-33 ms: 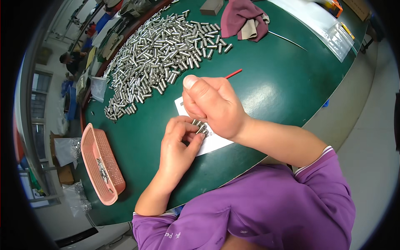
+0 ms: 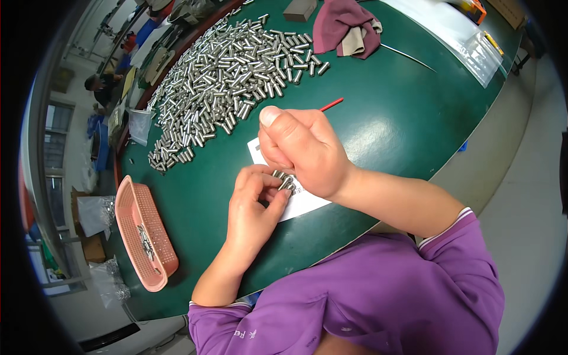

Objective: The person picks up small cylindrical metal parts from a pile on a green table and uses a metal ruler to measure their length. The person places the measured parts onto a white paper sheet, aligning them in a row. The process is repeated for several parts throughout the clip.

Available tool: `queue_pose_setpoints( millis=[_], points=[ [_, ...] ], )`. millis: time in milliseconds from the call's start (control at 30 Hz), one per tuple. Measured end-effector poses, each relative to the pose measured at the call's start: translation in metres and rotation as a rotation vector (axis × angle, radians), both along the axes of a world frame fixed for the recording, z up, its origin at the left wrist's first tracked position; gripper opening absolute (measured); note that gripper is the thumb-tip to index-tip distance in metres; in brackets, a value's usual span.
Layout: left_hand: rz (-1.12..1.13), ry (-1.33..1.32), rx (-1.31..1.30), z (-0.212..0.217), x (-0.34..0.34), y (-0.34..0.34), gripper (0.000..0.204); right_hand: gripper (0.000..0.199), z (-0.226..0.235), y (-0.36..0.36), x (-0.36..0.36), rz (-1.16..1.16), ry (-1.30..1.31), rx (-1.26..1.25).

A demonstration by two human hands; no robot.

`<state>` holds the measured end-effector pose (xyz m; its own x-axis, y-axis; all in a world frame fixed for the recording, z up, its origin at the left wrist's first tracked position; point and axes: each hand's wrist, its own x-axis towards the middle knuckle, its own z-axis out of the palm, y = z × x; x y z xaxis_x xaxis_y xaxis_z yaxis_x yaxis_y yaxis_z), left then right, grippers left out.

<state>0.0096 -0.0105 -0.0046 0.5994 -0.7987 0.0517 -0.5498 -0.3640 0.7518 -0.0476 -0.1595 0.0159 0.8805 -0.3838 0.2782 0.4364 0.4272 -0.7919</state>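
Note:
My left hand (image 2: 251, 207) is closed around several short metal pins (image 2: 286, 180), their ends showing between thumb and fingers. Just above and to its right, my right hand (image 2: 305, 148) makes a fist with the thumb on top; whatever it grips, if anything, is hidden. A thin red stick (image 2: 332, 104) shows beyond the right knuckles; I cannot tell whether it is held or lies on the table. Under both hands lies a white sheet of paper (image 2: 302, 204) with print on it. A large heap of similar metal pins (image 2: 219, 83) spreads over the table beyond my hands.
At the left of the green table (image 2: 390, 142) a pink perforated basket (image 2: 168, 251) holds a few pins. Toward the far side are a grey block (image 2: 300, 10), a maroon cloth (image 2: 343, 29), a thin metal rod (image 2: 408, 56) and clear bags (image 2: 482, 59). A person (image 2: 103, 86) is in the background.

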Motion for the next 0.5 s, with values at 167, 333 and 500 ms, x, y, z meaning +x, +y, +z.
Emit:
queue_pose_setpoints(
  millis=[167, 333, 500],
  points=[
    [0.0, -0.029, 0.002, -0.0003, -0.0018, -0.0026, 0.02, 0.044, 0.0001, -0.0034, -0.003, 0.059, -0.023, 0.033],
    [-0.001, -0.023, -0.025, -0.0027, -0.0012, -0.0021, 0.022, 0.047, 0.002, 0.0008, -0.0032, 0.035, -0.005, 0.041],
    [0.009, 0.007, -0.009, -0.0012, -0.0005, -0.0028, 0.022, 0.047, 0.0016, 0.001, -0.003, 0.037, 0.004, 0.04]
  ],
)
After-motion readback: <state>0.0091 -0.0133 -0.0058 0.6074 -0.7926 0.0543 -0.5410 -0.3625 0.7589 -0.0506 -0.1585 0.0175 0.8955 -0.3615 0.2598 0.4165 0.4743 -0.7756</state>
